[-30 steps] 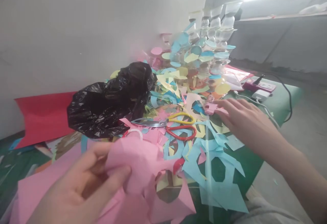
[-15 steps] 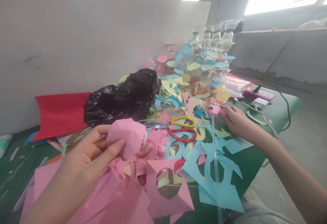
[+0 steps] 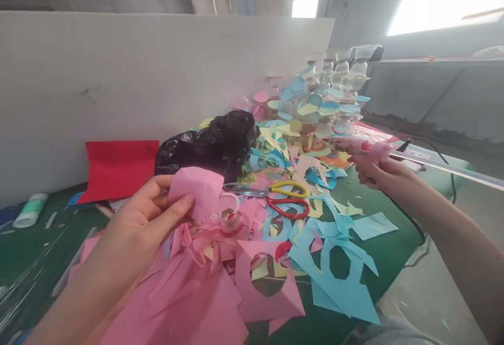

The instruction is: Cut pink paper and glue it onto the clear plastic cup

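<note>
My left hand [image 3: 157, 219] pinches a rounded piece of pink paper [image 3: 200, 190] between thumb and fingers. Just right of that paper, a small clear plastic piece with a pink rim [image 3: 231, 221] sits on pink scraps. My right hand [image 3: 376, 169] is closed around a pink glue gun [image 3: 354, 145], held sideways with its nozzle end toward the left and a long clear glue stick [image 3: 444, 165] coming out of its back to the right. Scissors [image 3: 289, 198] with one yellow and one red handle lie on the scraps between my hands.
A black plastic bag [image 3: 208, 145] and red sheet [image 3: 122, 169] lie behind my left hand. Stacked clear cups with paper discs [image 3: 342, 87] stand at the back right. Pink sheets [image 3: 185, 303] and blue cut paper [image 3: 338, 276] cover the front. A black cable [image 3: 405, 221] hangs near my right arm.
My right hand has turned the glue gun from upright-stick to sideways and moved right and slightly up. The view has shifted. My left hand still holds the pink paper.
</note>
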